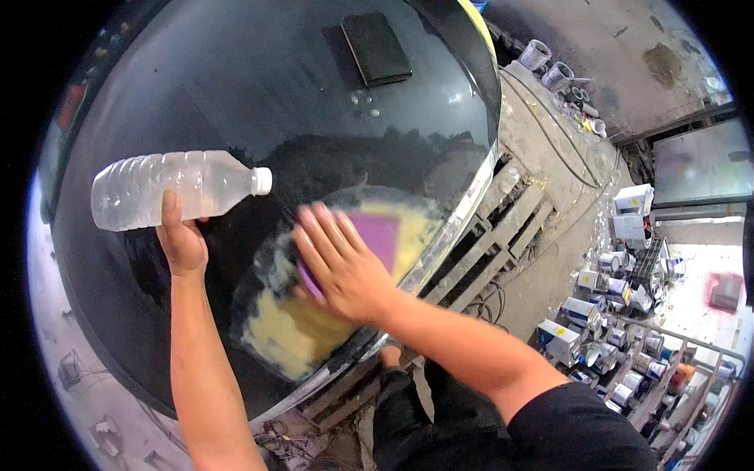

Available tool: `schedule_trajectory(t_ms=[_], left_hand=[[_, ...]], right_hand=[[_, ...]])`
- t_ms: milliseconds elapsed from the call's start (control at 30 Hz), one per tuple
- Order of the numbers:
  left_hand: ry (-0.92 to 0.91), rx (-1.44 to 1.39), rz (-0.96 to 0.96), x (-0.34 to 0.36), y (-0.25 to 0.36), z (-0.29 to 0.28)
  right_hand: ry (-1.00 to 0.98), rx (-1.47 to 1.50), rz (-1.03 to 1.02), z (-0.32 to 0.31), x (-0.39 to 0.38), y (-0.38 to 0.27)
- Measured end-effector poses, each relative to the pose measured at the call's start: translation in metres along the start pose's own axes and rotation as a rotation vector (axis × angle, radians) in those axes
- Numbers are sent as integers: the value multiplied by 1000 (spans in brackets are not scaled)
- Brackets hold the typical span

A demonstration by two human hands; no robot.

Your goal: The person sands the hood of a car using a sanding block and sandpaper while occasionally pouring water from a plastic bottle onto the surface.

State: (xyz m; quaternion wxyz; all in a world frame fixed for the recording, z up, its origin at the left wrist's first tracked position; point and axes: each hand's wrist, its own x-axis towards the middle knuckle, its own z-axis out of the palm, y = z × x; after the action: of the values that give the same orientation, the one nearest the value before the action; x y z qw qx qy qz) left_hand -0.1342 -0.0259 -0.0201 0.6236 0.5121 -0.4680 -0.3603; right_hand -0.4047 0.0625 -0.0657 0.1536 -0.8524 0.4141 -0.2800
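Note:
My left hand [179, 235] grips a clear plastic bottle [206, 179] of cloudy liquid, held sideways with its white cap toward the right. My right hand [342, 267] presses a purple rectangular pad [377, 235] against a pale yellow, smudged patch [279, 337] on a glossy black curved panel [149, 94]; its fingers lie over the pad, partly hiding it. The patch is beside the panel's lower right edge. A black flat rectangular item [375, 49] rests higher up on the panel, above a few small droplets.
Slatted wooden pallets [503, 228] lie beside the panel. Cables [565, 137] cross the floor near several cans [536, 55]. A metal rack [644, 361] crowded with cans and boxes stands at the lower right. My feet and dark-clothed legs show below the panel's edge.

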Motion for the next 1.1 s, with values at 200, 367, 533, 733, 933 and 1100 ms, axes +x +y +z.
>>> schedule_trajectory(t_ms=[200,367,533,733,933,1100], left_hand=[[-24,5,15,2,-1,5],[-40,-33,-30,2,-8,1],[2,10,10,-1,-5,-4],[-46,-4,-7,2,-7,3],[1,54,3,-1,-13,-15],[-90,31,12,3,-12,-6]], right_hand=[[3,-73,34,-12,-8,12],[104,-78,48,-16,47,26],[-107,-87,120,-12,-58,-8],[216,-159,137,-22,59,49],[48,-93,177,12,-75,0],[251,-201,279,-37,27,70]])
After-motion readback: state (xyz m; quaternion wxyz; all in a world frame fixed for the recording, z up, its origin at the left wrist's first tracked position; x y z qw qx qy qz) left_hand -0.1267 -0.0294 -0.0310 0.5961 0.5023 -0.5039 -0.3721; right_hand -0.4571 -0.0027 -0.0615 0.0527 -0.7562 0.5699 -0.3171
